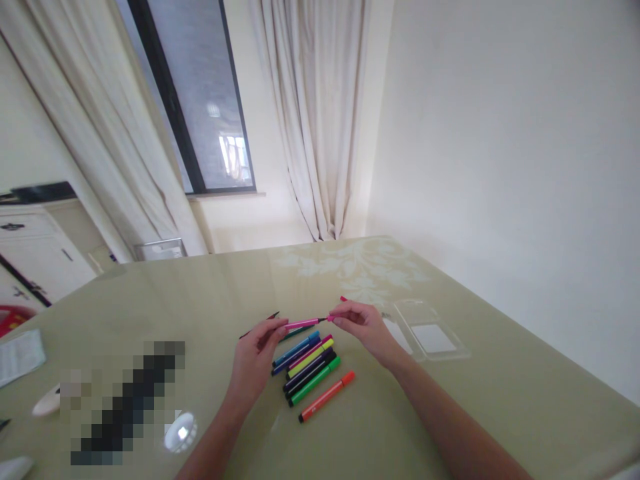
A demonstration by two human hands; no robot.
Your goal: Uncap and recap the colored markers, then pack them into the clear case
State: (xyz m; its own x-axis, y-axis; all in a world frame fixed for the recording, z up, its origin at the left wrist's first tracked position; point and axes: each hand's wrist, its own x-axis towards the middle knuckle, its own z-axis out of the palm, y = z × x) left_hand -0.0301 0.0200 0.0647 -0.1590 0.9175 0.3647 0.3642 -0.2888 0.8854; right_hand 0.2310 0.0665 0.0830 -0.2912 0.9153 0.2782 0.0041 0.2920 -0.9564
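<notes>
Between my hands is a pink marker (303, 324), its dark tip end bare and pointing right. My left hand (255, 357) grips the marker's barrel. In the fingertips of my right hand (364, 327) is the pink marker cap (331, 318), right at the tip. Below them, several capped markers lie side by side at a slant: a blue marker (296, 352), a yellow marker (311, 359), dark ones and a green marker (315, 382). An orange marker (327, 397) lies a little apart in front. A dark green marker (299, 331) is partly hidden behind my left fingers.
A clear plastic case (434, 333) with white paper lies open beyond my right forearm. On the left are a round white object (180, 432), a blurred dark strip (127, 400) and a pale sheet (23, 357). A wall borders the table's right side.
</notes>
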